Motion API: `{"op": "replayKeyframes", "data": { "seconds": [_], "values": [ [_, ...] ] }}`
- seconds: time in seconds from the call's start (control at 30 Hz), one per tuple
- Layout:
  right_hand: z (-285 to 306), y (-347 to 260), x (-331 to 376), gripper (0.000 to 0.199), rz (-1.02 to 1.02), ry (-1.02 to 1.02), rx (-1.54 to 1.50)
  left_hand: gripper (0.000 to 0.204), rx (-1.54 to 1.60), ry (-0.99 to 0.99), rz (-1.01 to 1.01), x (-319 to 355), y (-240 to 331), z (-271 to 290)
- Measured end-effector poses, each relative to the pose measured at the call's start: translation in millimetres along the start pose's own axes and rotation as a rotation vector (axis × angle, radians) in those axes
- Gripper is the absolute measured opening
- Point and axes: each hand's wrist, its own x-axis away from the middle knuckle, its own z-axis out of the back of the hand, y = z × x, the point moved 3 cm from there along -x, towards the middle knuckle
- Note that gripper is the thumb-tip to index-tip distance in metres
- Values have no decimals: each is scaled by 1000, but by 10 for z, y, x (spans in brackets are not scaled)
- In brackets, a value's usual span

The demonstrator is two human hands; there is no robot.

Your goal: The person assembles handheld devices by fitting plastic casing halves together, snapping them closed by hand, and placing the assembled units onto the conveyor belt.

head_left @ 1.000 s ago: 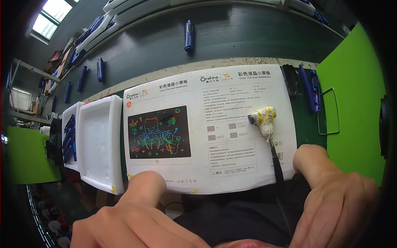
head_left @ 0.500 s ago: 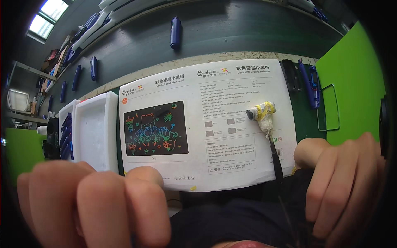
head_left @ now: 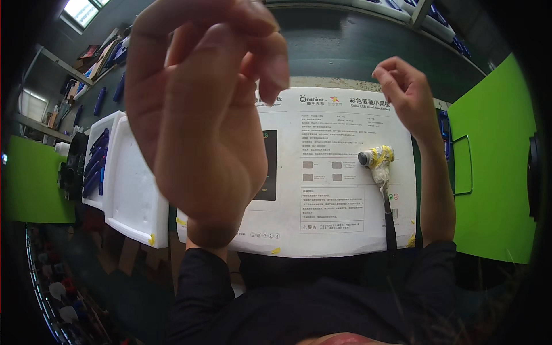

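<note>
Hammer (head_left: 380, 171) lies near the raised, loosely curled right hand (head_left: 407, 96).

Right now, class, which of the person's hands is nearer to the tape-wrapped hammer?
Right. The right hand is just beyond the hammer's head, apart from the hammer. The left hand is up close to the camera, well to the hammer's left.

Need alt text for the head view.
A person's left hand, fingers bent, looms near the camera, hiding part of a white printed sheet; the right hand appears by its far right corner. A hammer-like tool with wrapped head lies on the sheet; a white tray is at left.
</note>
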Motion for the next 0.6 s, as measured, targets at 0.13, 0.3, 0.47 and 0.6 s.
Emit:
{"op": "replayKeyframes", "data": {
  "seconds": [0.13,0.3,0.47,0.6],
  "values": [
    [-175,861,398,19,-176,62,187,29,-165,2,-74,-3,-262,64],
    [-181,919,443,19,-111,173,192,29,-178,10,-83,65,-239,22],
    [-216,794,539,17,-36,184,287,29,-166,37,-143,148,-393,160],
    [-366,923,544,16,-130,123,337,29,-173,56,-131,239,-539,272]
  ]
}}
